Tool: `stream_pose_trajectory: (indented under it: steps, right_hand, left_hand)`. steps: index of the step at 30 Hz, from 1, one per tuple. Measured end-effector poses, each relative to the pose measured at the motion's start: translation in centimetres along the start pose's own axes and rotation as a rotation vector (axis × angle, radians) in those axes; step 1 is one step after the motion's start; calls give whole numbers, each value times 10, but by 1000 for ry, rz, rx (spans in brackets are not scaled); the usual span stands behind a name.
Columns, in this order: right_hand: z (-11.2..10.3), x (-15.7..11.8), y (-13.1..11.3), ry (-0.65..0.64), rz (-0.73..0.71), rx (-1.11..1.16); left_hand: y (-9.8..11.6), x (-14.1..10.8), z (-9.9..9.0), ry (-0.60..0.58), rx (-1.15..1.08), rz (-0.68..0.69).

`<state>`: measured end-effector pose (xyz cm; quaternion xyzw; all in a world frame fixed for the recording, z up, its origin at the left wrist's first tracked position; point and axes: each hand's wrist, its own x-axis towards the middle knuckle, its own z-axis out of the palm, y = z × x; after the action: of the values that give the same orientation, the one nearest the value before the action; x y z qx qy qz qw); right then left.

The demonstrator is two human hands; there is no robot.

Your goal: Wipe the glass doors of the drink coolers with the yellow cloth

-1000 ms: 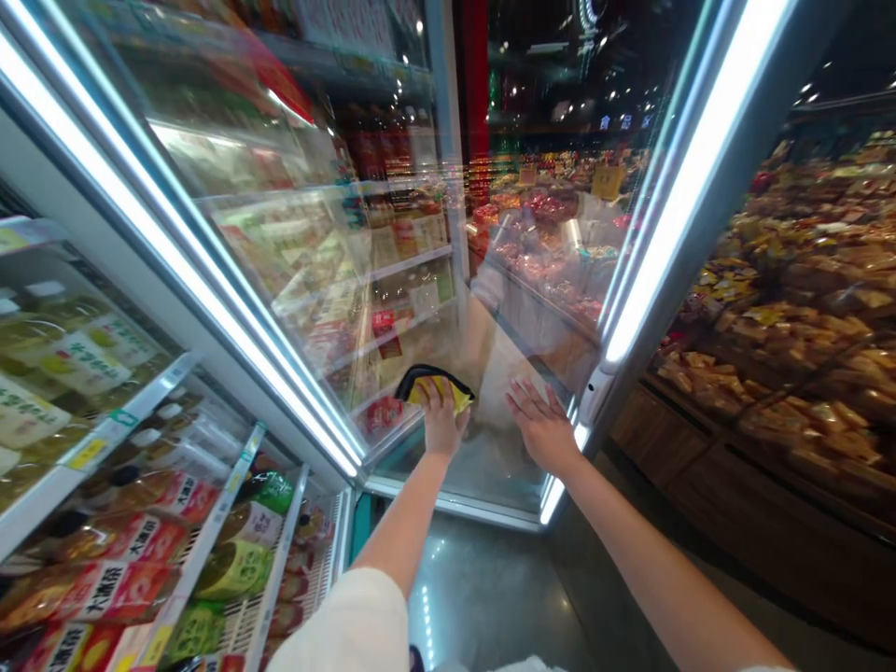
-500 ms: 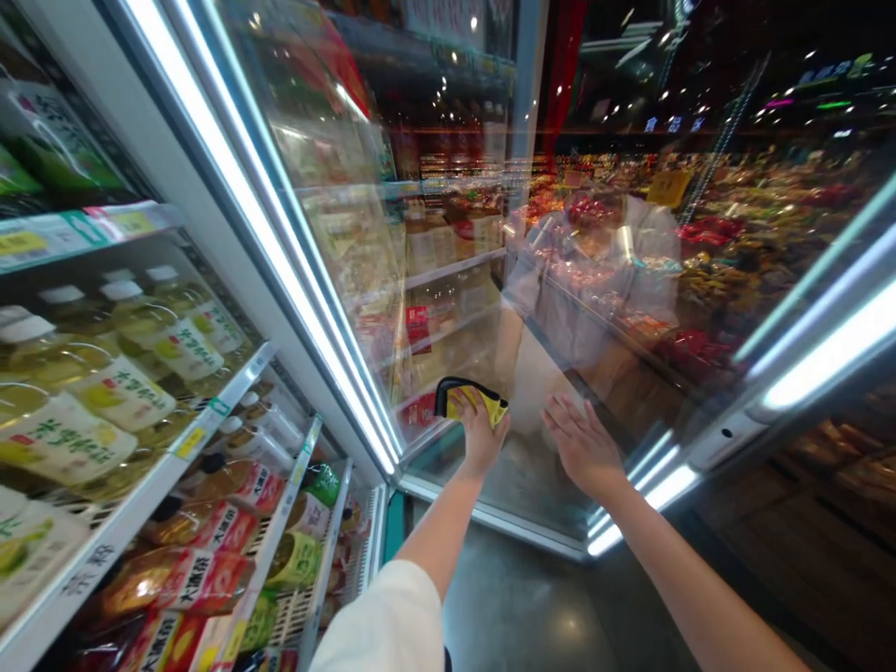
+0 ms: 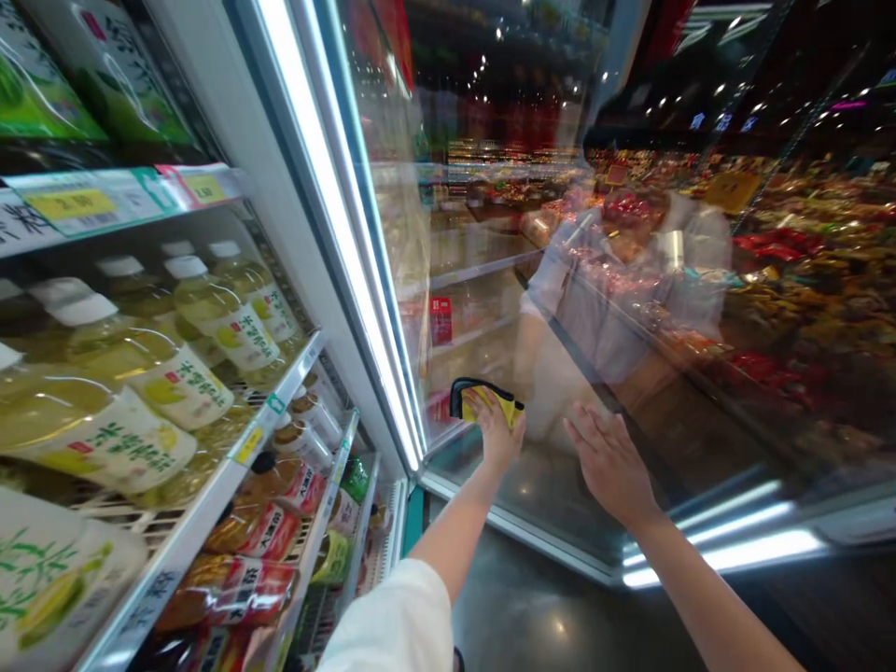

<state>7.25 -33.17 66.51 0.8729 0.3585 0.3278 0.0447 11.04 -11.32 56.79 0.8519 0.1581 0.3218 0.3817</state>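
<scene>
Left grip (image 3: 499,435): fingers closed on black-edged yellow cloth (image 3: 508,405), 5 o'clock in view, on glass door (image 3: 542,467) | right hand (image 3: 616,467): flat, unclenched, cloth's 4 o'clock | view swung toward white-capped drink bottles (image 3: 164,373), 9 o'clock; cloth barely shifted, so work seems confined there.

A head-worn camera looks forward and down, close up, at a glass door (image 3: 553,327) beside stocked shelves (image 3: 210,495).

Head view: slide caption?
Left hand holds a black-edged yellow cloth against a glass cooler door, right hand open alongside.
</scene>
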Motion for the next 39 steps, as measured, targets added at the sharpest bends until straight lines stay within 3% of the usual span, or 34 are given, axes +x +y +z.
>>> stream_pose_trajectory:
  steps: [5, 8, 11, 17, 20, 23, 26, 30, 34, 36, 39]
  right_hand:
    - [2, 4, -12, 13, 14, 44]
    - [6, 1, -22, 35, 9, 93]
    - [12, -1, -30, 46, -14, 151]
    - [29, 3, -29, 67, -137, 227]
    - [43, 3, -27, 87, -179, 291]
    - [59, 1, -32, 106, -218, 343]
    - [75, 4, -45, 145, -242, 376]
    - [99, 13, -67, 253, -279, 399]
    - [131, 15, -80, 375, -382, 317]
    - [145, 14, -83, 428, -407, 280]
    - [161, 14, -86, 482, -417, 235]
  left_hand:
    - [-35, 40, -19, 115, -34, -157]
    - [-50, 35, -18, 150, -64, -248]
    - [-54, 27, -13, 151, -89, -248]
    - [-83, 70, -38, 269, -89, -266]
    - [-99, 69, -40, 310, -86, -299]
    - [-104, 55, -27, 295, -67, -251]
    - [-112, 57, -26, 300, -27, -173]
    - [-146, 72, -40, 372, 29, -88]
    - [-176, 60, -27, 463, 87, -38]
    - [-180, 60, -21, 507, 126, -1]
    - [-175, 81, -32, 565, 151, 91]
